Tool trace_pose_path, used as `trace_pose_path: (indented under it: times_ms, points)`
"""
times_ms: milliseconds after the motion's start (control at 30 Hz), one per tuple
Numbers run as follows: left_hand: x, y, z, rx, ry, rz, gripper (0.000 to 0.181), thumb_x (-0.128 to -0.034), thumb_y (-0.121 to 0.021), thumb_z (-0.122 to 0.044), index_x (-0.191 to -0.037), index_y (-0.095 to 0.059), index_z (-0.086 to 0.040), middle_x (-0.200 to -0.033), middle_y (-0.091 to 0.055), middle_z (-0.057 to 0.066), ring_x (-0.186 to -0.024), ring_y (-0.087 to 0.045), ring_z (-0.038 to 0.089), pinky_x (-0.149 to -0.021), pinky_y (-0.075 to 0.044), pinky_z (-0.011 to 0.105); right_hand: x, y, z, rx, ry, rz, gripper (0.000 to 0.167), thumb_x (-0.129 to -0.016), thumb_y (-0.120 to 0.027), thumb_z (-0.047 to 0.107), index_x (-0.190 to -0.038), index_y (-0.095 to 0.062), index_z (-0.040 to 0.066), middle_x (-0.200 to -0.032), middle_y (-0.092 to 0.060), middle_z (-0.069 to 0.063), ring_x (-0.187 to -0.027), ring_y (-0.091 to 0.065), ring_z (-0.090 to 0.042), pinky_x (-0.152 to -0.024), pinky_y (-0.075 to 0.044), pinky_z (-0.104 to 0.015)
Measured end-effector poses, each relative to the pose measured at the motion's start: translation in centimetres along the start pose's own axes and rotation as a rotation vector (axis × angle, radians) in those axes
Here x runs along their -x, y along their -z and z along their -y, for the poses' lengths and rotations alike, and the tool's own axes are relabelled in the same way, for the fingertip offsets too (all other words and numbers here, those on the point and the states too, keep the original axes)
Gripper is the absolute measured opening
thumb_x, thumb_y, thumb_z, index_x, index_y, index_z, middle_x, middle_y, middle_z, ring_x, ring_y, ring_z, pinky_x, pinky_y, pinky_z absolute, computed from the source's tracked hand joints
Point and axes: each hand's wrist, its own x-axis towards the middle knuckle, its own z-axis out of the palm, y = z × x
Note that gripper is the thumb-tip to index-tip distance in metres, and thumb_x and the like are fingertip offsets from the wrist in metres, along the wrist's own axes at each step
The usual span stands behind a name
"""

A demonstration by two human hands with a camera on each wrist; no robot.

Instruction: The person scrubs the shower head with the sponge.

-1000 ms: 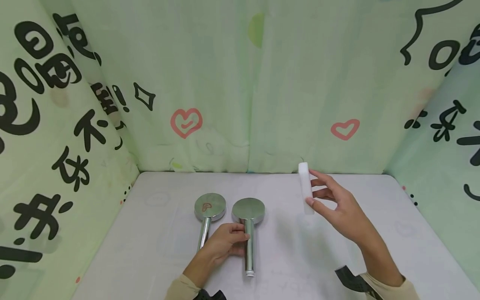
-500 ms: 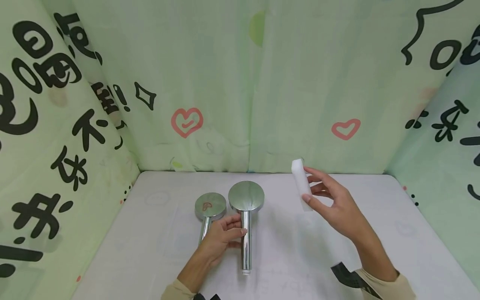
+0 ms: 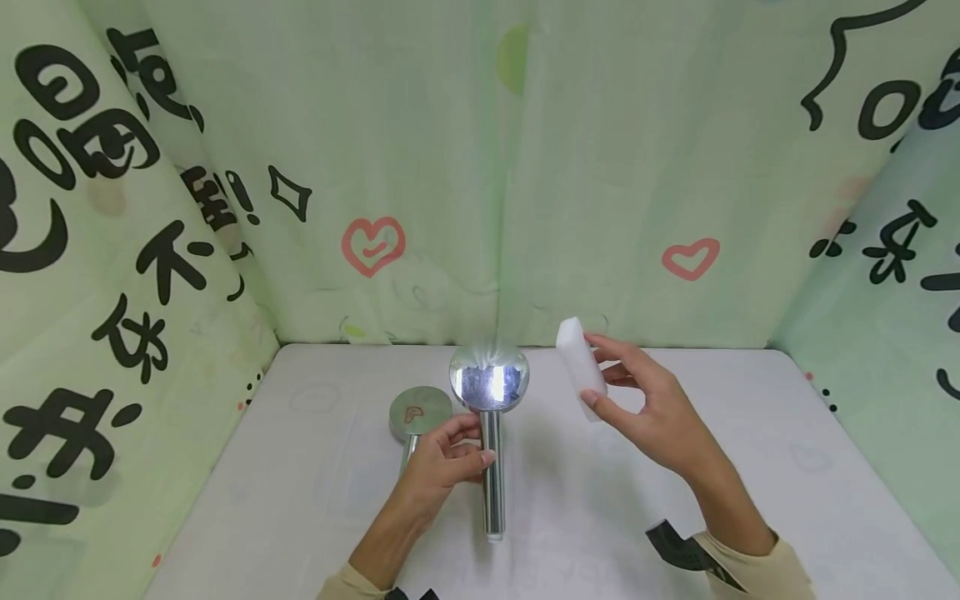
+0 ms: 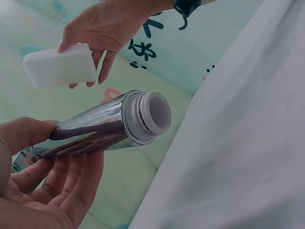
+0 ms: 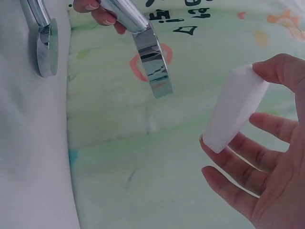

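My left hand (image 3: 446, 462) grips a chrome shower head (image 3: 492, 475) by its handle, with the round face up and bright with reflected light. In the left wrist view the handle's threaded white end (image 4: 155, 114) points toward the camera. Between thumb and fingertips, my right hand (image 3: 645, 392) pinches a white sponge block (image 3: 579, 358), held tilted just right of the shower head and apart from it. A second chrome shower head (image 3: 420, 412), with a reddish mark on its face, lies on the table behind my left hand, which hides part of its handle.
The white-covered table (image 3: 262, 500) spreads under both hands. Pale green printed curtain (image 3: 585, 167) closes off the back and both sides, meeting the table's far edge.
The left hand has raised the shower head and tilted it, so its face now catches the light. The right hand has brought the sponge block leftward, closer to the shower head, turning its broad side.
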Motion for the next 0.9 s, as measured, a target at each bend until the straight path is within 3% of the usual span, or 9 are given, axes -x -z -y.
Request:
trace_pose_path:
  times_ms: [200,433,733,900]
  points:
    - [0.2,-0.3,-0.8,-0.037,-0.031,-0.009,0.050,-0.0879,-0.072,0.003,-0.134,-0.054,0.006,-0.112,-0.064,0.009,-0.092,-0.067,0.017,-0.076,-0.060,0.031,-0.3,-0.5,0.2,0.021,0.048,-0.001,0.072,-0.087,-0.079,0.006,-0.150,-0.049,0.023,-0.123,-0.062,0.005,-0.107,-0.060,-0.010,-0.093,-0.053,-0.021]
    - [0.3,-0.7,-1.8,-0.107,-0.094,0.006,0.053,-0.0863,-0.073,0.003,-0.136,-0.055,0.003,-0.122,-0.060,0.010,-0.100,-0.063,0.019,-0.079,-0.059,0.027,-0.7,-0.9,0.7,0.083,0.132,-0.033,0.074,-0.081,-0.082,0.005,-0.148,-0.052,0.018,-0.125,-0.063,0.003,-0.101,-0.062,-0.009,-0.094,-0.052,-0.020]
    - [0.6,-1.1,-2.4,-0.145,-0.136,0.034,0.055,-0.0861,-0.075,0.002,-0.138,-0.055,-0.001,-0.128,-0.057,0.014,-0.106,-0.062,0.022,-0.081,-0.058,0.028,-1.1,-1.9,1.5,0.211,0.195,-0.074,0.070,-0.079,-0.083,0.018,-0.143,-0.058,0.021,-0.129,-0.061,0.000,-0.112,-0.058,-0.015,-0.081,-0.058,-0.037]
    - [0.7,-1.4,-2.6,-0.152,-0.175,0.042,0.054,-0.0873,-0.075,0.000,-0.138,-0.056,-0.004,-0.131,-0.056,0.013,-0.109,-0.060,0.026,-0.085,-0.059,0.030,-1.3,-2.6,2.1,0.255,0.238,-0.062,0.066,-0.079,-0.081,0.024,-0.142,-0.059,0.021,-0.132,-0.059,0.000,-0.121,-0.054,-0.018,-0.082,-0.059,-0.040]
